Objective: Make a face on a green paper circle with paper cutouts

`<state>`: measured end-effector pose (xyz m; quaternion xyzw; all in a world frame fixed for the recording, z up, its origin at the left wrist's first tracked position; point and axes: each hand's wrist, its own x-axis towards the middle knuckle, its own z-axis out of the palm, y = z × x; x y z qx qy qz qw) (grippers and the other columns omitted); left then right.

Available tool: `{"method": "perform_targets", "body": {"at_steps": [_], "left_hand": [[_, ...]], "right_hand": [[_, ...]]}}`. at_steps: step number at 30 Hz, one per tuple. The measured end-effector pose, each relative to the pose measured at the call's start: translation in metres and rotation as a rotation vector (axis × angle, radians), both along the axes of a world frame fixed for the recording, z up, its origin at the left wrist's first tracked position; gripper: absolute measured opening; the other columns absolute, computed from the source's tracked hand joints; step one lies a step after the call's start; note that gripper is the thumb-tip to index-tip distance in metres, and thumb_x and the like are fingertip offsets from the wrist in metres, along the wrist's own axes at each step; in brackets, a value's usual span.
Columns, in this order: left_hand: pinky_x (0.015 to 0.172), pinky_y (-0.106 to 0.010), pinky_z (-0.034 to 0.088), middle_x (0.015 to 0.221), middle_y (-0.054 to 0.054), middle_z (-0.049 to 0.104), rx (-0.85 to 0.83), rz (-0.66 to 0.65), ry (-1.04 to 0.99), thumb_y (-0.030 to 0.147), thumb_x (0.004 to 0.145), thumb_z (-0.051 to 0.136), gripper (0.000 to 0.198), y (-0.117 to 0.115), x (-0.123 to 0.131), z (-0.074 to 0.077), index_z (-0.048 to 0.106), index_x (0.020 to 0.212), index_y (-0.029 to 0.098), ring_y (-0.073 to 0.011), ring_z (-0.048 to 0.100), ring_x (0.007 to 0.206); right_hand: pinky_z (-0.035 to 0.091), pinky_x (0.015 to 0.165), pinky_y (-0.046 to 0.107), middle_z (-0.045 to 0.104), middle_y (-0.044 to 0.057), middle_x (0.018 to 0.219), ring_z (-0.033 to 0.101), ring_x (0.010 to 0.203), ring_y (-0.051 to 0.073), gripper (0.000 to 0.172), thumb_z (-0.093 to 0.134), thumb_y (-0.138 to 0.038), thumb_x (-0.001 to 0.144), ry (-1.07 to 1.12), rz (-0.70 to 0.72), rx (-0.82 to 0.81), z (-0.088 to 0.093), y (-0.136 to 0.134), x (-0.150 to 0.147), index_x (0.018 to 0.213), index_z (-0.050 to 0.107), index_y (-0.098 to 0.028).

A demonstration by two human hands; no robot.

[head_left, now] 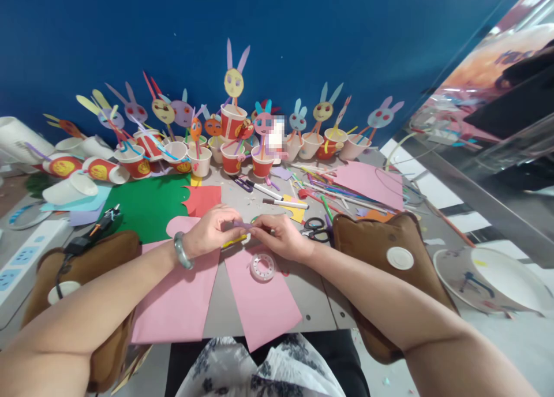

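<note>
We had both hands pressed close together just beyond the clear tape roll (262, 266), the left hand (212, 231) and the right hand (281, 235) each pinching an end of a small purple strip (242, 225) held slightly above the bench (311, 304). Something yellow lay under the fingers, and we could not tell what it was. Judging by the spread, a good deal was already made: far beyond the tape roll, against the blue wall, stood a row of finished bunny cups (234, 120). We counted a dozen or so, too crowded for an exact figure, with a few plain cups tipped over to the left of them. The piece in hand was only a strip, with no cup or head joined to it, so we judged that one barely begun. Two pink sheets (177, 304) fanned out beside and under the tape roll, and a third lay far right of it. One green sheet (147, 203) and one red sheet (203, 199) lay to its far left. Two markers (285, 203) and two pairs of scissors (315, 228) sat beyond it, and two brown cushions (389, 258) flanked it.
</note>
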<state>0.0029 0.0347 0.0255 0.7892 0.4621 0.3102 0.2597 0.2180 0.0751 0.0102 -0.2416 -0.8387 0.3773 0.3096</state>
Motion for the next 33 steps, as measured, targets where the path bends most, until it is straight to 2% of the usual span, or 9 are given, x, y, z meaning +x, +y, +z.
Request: {"method": "perform_targets", "body": {"at_steps": [6,15,18,22,25,27,29,31,33], "left_hand": [[0.082,-0.032,0.045,0.083,-0.005,0.067,0.008,0.038,0.035,0.039,0.091,0.06,0.026,0.0,0.001,0.001,0.062,0.077,0.017,-0.0183,0.06,0.084],[0.086,-0.034,0.044,0.081,-0.003,0.066,-0.028,-0.017,0.053,0.031,0.089,0.056,0.017,0.004,-0.002,0.001,0.063,0.083,0.017,-0.0178,0.059,0.082],[0.094,-0.037,0.042,0.076,-0.001,0.065,-0.026,-0.042,0.068,0.034,0.088,0.055,0.018,0.003,-0.003,0.001,0.062,0.081,0.017,-0.0167,0.058,0.078],[0.113,-0.045,0.027,0.076,0.002,0.066,-0.013,-0.079,0.108,0.03,0.086,0.054,0.017,0.001,-0.004,0.0,0.061,0.077,0.019,-0.0142,0.059,0.076],[0.115,-0.045,0.025,0.075,0.003,0.067,0.036,-0.043,0.124,0.028,0.085,0.055,0.016,0.001,-0.006,-0.001,0.062,0.075,0.019,-0.0135,0.059,0.074],[0.111,-0.044,0.031,0.075,0.002,0.069,0.076,0.006,0.109,0.027,0.087,0.054,0.017,0.003,-0.008,-0.002,0.065,0.077,0.019,-0.014,0.059,0.074],[0.105,-0.041,0.038,0.078,0.0,0.071,0.106,0.075,0.078,0.027,0.09,0.054,0.019,0.005,-0.01,-0.003,0.069,0.082,0.019,-0.0155,0.06,0.077],[0.094,-0.036,0.045,0.081,-0.002,0.072,0.119,0.15,0.033,0.025,0.09,0.054,0.019,0.007,-0.012,-0.005,0.072,0.087,0.019,-0.0167,0.061,0.081],[0.083,-0.032,0.048,0.083,-0.004,0.072,0.108,0.193,-0.015,0.024,0.089,0.057,0.017,0.008,-0.013,-0.008,0.073,0.088,0.019,-0.0172,0.062,0.083]], "right_hand": [[0.043,0.062,0.024,0.064,0.0,0.068,0.057,0.061,0.013,0.021,0.056,-0.031,0.094,0.014,0.011,0.055,-0.001,0.005,0.0,0.078,0.063,-0.02],[0.041,0.058,0.024,0.061,0.0,0.064,0.051,0.057,0.012,0.023,0.057,-0.032,0.094,0.016,-0.011,0.037,-0.003,0.005,-0.002,0.076,0.062,-0.019],[0.041,0.057,0.022,0.061,-0.001,0.063,0.05,0.055,0.01,0.023,0.057,-0.029,0.095,0.029,0.046,0.079,-0.002,0.0,-0.002,0.075,0.061,-0.018],[0.044,0.061,0.022,0.065,0.002,0.069,0.057,0.062,0.012,0.02,0.056,-0.025,0.096,0.023,0.149,0.195,-0.004,-0.009,-0.003,0.078,0.063,-0.018],[0.046,0.063,0.023,0.069,0.005,0.074,0.062,0.068,0.013,0.017,0.054,-0.022,0.096,0.022,0.216,0.28,-0.003,-0.012,-0.002,0.084,0.065,-0.018],[0.045,0.062,0.023,0.068,0.003,0.073,0.06,0.065,0.012,0.016,0.055,-0.021,0.094,0.044,0.134,0.292,-0.001,-0.009,0.0,0.083,0.065,-0.018],[0.044,0.059,0.023,0.066,0.002,0.07,0.057,0.06,0.011,0.015,0.056,-0.021,0.093,0.089,-0.067,0.239,0.001,-0.002,0.002,0.079,0.063,-0.018],[0.044,0.057,0.023,0.063,0.0,0.066,0.054,0.056,0.01,0.017,0.057,-0.026,0.092,0.157,-0.287,0.116,0.003,0.008,0.005,0.078,0.061,-0.019],[0.043,0.054,0.024,0.062,0.0,0.065,0.053,0.055,0.01,0.02,0.059,-0.035,0.092,0.22,-0.398,-0.026,0.003,0.016,0.006,0.08,0.061,-0.018]]}}
